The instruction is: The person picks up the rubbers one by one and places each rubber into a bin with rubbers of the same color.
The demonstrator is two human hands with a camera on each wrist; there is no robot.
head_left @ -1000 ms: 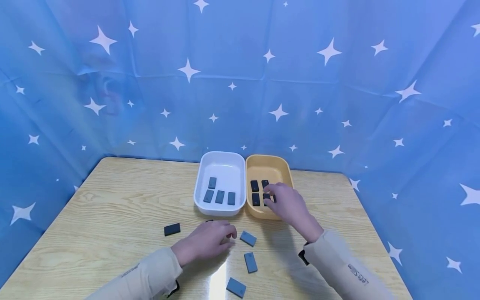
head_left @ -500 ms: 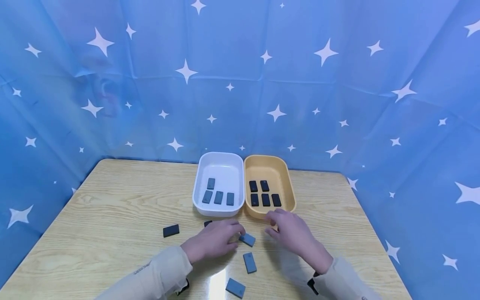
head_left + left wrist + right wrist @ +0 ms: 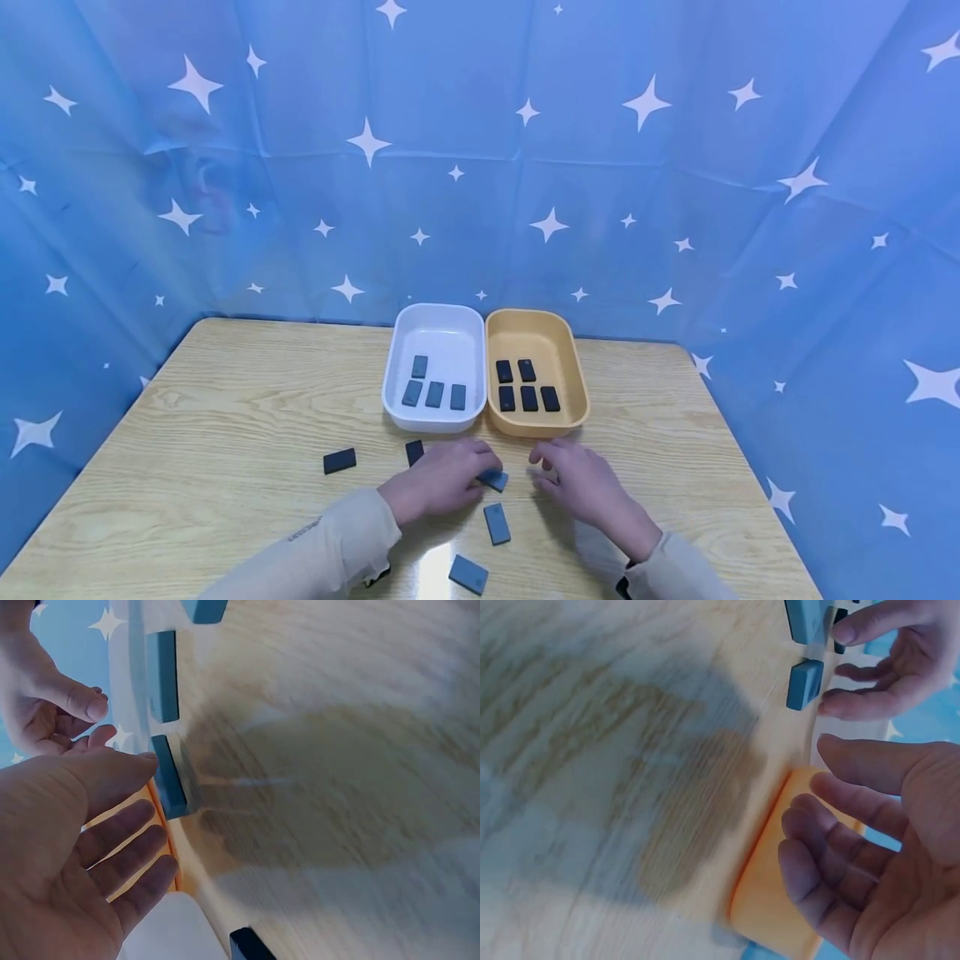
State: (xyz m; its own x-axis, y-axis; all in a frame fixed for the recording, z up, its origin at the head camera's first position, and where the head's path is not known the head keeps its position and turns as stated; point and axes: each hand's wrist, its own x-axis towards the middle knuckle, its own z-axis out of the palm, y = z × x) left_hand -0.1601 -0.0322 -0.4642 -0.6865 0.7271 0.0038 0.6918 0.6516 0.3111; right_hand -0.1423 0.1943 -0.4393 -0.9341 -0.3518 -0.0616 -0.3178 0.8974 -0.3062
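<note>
Blue-grey block [image 3: 497,481] on worktop [image 3: 225,392], near side of tan tray [image 3: 534,340]; right hand [image 3: 583,485] slack beside it. Left hand [image 3: 446,477], thumb and fingers parted, covers one end, part-hides black block [image 3: 414,452]; contact unclear.

A blue curtain [image 3: 465,75] hangs behind the table [image 3: 187,417] and along its left and right sides. White four-pointed stars [image 3: 367,142], some large and some tiny, are scattered over it. Vertical folds run down the cloth, a horizontal crease crosses it, and its blue turns violet toward the upper right. The table has pale wood grain and rounded far corners; a bright glare [image 3: 435,575] lies near its front.
</note>
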